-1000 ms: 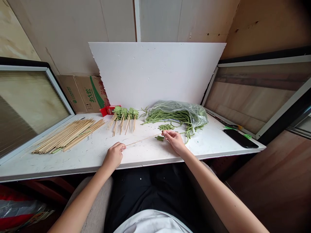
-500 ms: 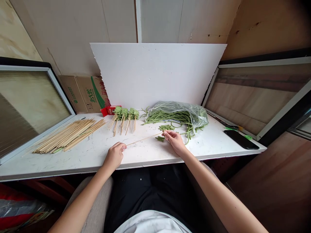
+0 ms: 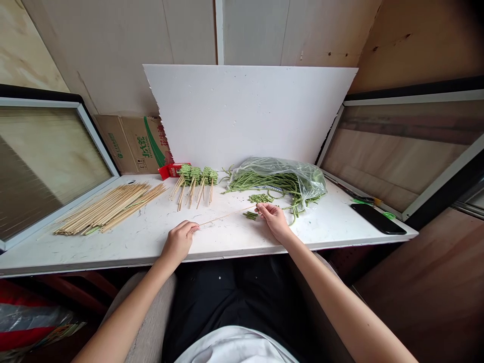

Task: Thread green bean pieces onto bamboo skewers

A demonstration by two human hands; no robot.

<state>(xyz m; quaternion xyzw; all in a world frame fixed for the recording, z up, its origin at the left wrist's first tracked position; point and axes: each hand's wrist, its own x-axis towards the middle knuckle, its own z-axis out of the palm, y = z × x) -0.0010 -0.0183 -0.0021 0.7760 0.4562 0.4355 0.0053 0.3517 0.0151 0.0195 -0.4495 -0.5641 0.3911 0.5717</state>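
Observation:
A thin wooden skewer spans the gap between my two hands above the white table. My left hand pinches its near end. At its other end my right hand is closed on the tip; any bean piece between those fingers is too small to make out. Short cut bean pieces lie just behind my right hand, and a small bundle of cut beans is beside its fingertips. Skewers threaded with green beans rest in a row farther back.
Bare skewers are piled at the left. Long beans lie in a clear plastic bag at the back. A black phone is near the right edge. Behind stand a white board and a cardboard box.
The whole view has shifted slightly. Both hands keep their hold on the skewer, with nearly the same pose.

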